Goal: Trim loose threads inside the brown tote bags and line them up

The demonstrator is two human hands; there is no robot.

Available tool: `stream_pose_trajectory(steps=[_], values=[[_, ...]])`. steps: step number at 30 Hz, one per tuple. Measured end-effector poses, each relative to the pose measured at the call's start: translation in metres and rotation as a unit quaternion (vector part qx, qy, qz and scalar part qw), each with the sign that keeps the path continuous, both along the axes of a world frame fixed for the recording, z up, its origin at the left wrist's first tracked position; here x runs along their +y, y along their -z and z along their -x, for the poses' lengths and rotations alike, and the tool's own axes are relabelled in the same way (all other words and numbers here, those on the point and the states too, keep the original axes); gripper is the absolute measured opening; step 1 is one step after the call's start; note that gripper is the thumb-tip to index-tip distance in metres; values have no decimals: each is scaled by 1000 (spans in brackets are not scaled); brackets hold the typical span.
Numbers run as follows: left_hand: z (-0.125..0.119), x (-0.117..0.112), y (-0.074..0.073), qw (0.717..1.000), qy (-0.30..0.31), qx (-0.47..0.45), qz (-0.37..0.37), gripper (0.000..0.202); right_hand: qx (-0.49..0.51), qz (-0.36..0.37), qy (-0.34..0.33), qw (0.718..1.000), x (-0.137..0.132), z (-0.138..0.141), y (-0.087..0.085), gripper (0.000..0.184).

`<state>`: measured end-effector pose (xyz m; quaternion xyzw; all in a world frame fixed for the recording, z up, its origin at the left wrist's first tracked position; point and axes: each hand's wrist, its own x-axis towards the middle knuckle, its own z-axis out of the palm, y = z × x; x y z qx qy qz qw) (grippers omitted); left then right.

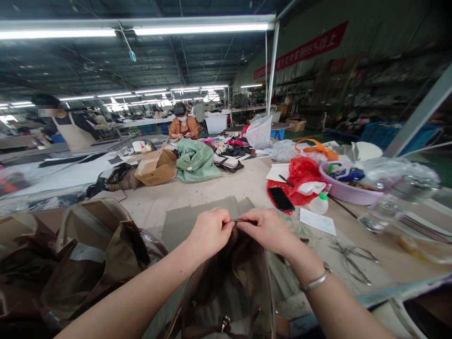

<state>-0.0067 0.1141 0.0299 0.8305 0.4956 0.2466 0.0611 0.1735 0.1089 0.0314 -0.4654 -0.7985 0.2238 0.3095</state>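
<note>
A brown handbag (233, 282) stands open in front of me at the table's near edge. My left hand (209, 231) and my right hand (269, 230) meet over its far rim. Both are closed in a pinch on a thin dark strip (243, 220) at the bag's top edge. A metal bracelet (317, 281) sits on my right wrist. Brown bags wrapped in clear plastic (88, 263) lie piled just left of my left arm.
Scissors (353, 261), a white slip (318, 221), a black phone (281, 198) on a red plastic bag (300, 179), a small glue bottle (319, 202) and a pink basin (348, 188) lie to the right. A cardboard box (157, 165) and green cloth (196, 161) sit farther back. Other people work at the far tables.
</note>
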Motion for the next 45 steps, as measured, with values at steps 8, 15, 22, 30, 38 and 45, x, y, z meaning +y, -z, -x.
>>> stream_pose_trajectory(steps=[8, 15, 22, 30, 38, 45], values=[[0, 0, 0, 1000, -8, 4, -1, 13, 12, 39, 14, 999, 2, 4, -1, 23], [-1, -1, -2, 1000, -15, 6, 19, 13, 65, 113, 15, 991, 2, 4, 4, 21], [-2, -2, -3, 1000, -13, -4, 21, 13, 109, 161, -10, 981, 1, 0, 6, 22], [-1, 1, -1, 1000, -14, -7, 19, 14, 79, 169, 8, 982, 6, 5, 4, 21], [-1, 0, -1, 1000, -22, -1, 14, 14, 184, 215, -76, 956, 0, -11, 10, 32], [-2, 0, -1, 1000, -22, -1, 10, 16, 102, 113, 2, 988, 0, -3, 4, 24]])
